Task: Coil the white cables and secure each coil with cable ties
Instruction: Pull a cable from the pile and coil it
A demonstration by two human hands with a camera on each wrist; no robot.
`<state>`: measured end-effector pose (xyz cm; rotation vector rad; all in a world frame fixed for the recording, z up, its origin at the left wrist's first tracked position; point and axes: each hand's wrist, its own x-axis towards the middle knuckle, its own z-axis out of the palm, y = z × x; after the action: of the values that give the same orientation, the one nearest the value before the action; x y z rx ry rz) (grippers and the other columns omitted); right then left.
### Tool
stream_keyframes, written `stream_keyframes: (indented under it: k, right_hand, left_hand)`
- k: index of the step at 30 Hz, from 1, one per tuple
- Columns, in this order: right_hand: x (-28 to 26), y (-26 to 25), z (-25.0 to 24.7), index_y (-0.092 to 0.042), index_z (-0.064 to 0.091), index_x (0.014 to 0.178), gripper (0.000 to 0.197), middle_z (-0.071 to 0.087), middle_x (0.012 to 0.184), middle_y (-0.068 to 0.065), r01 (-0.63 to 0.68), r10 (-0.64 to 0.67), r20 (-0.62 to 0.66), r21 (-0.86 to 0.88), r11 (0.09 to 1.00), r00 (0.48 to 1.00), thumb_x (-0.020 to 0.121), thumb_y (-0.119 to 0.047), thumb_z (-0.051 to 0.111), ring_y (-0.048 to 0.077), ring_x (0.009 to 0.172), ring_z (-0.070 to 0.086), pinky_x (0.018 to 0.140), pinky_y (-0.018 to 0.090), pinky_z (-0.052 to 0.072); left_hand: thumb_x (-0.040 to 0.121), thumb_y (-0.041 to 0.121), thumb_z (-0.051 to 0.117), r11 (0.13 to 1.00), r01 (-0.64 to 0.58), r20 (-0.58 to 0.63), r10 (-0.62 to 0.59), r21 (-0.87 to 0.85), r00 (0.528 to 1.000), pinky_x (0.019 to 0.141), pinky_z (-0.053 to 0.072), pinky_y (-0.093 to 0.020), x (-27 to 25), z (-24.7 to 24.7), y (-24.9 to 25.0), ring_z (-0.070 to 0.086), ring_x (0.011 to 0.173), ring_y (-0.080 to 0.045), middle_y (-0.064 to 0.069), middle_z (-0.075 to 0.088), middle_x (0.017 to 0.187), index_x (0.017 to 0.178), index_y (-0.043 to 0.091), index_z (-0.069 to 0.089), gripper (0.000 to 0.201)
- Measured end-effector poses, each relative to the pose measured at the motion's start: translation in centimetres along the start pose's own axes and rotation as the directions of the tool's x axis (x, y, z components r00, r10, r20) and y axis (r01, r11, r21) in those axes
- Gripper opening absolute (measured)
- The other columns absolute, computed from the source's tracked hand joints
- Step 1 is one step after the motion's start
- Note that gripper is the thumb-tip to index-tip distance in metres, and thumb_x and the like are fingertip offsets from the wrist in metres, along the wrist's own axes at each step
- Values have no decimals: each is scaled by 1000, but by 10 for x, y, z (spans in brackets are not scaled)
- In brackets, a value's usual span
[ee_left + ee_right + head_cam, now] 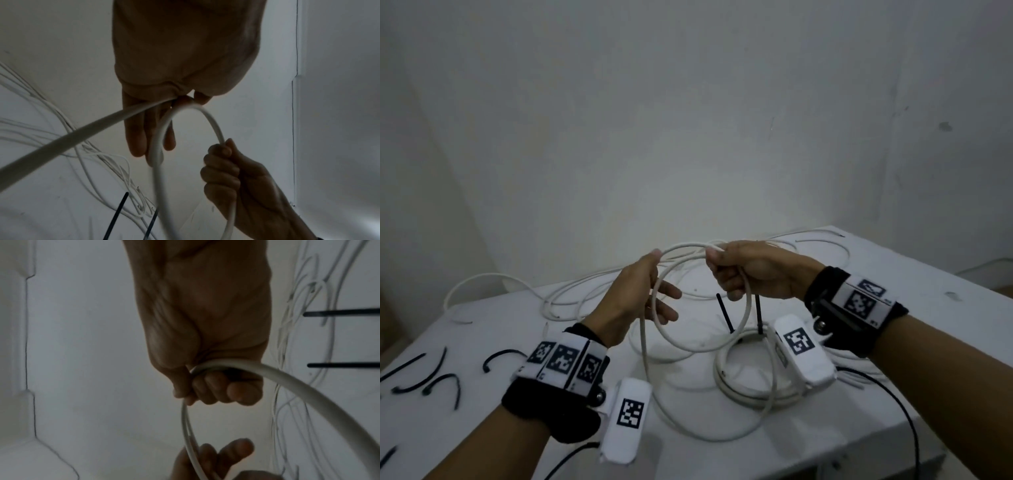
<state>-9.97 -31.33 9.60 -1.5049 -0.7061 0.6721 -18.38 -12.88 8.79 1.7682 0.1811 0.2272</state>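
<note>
Above the white table (945,342) I hold a white cable (747,308) bent into a loop between both hands. My right hand (722,270) grips the top of the loop in a fist (216,389). My left hand (664,277) has the cable running through the crook of its thumb, where the thumb pinches it, with the fingers (135,138) stretched out. The cable's tail hangs down and trails over the table's front (709,435). A coiled white cable (722,377) lies under my right wrist, with two black cable ties (724,313) sticking up from it.
Several loose black cable ties (434,380) lie at the table's left front. More white cables (571,294) sprawl across the back of the table, some hanging off its left edge. A pale wall stands close behind. Black cords (893,404) run from the wrist cameras.
</note>
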Motion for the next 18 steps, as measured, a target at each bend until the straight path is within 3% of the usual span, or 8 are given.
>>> stream_keyframes:
  k: [2,5,7,10,15,18]
  right_hand:
    - [0,3,2,-14,49,78,28,37,59,-3,47,-45,-19,123,991,999,99,-30,39,10,51,34,54,22,35]
    - [0,9,2,-14,54,82,25,47,60,-4,85,-74,-91,132,988,993,99,-28,41,11,53,43,58,24,38]
    - [0,15,0,-13,54,83,24,47,61,-3,81,-70,-146,73,994,987,99,-26,42,13,53,44,56,25,38]
    - [2,24,2,-13,54,82,23,46,61,-2,75,-58,-224,66,995,973,98,-26,45,14,49,45,50,23,39]
    - [6,38,6,-16,57,79,21,48,59,-6,120,-46,-306,227,966,951,95,-29,52,10,51,47,55,23,39]
    - [11,41,10,-16,56,77,21,46,57,-7,155,-28,-357,332,931,934,95,-27,52,8,46,42,53,22,34]
  left_hand:
    - [103,43,33,1000,8,28,-8,-10,1000,52,52,-33,-4,3,-4,66,59,-38,-19,73,83,101,16,51,33]
    - [104,38,34,996,-11,26,13,-83,1000,58,55,-37,-10,6,-11,68,66,-41,-21,72,86,93,15,51,32]
    - [103,33,36,992,-39,-33,35,-116,999,60,56,-39,-11,6,-15,68,66,-42,-22,72,85,90,6,50,33]
    - [102,27,37,985,-60,-108,43,-164,993,60,58,-42,-12,6,-20,68,64,-42,-24,71,86,83,6,46,30]
    - [103,23,38,951,-113,-202,55,-288,978,68,58,-45,-17,11,-26,70,67,-40,-20,70,90,80,6,47,30]
    - [101,21,39,936,-91,-171,34,-340,985,72,57,-46,-21,13,-30,70,70,-40,-18,72,94,85,5,50,25]
